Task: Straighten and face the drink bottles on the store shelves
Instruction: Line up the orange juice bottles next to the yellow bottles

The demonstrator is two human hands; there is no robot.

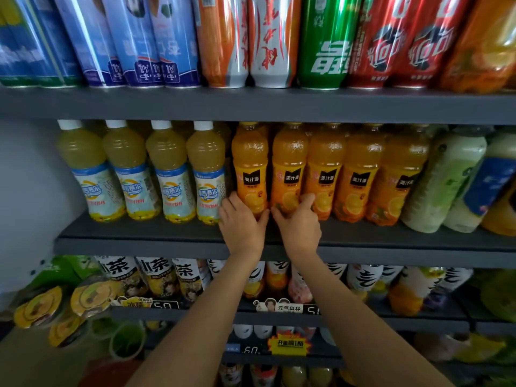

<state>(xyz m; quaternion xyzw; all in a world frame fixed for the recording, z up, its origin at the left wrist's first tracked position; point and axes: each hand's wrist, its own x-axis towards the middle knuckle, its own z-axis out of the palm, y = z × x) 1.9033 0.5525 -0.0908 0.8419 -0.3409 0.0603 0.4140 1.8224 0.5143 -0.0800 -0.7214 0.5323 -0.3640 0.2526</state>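
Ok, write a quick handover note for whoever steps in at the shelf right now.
Left hand grips the base of the first orange bottle.
Right hand grips the second orange bottle.
Both bottles stand on the middle shelf, labels forward.
The yellow bottles and the other orange ones look faced.
Left: the tilted pale bottles at far right.
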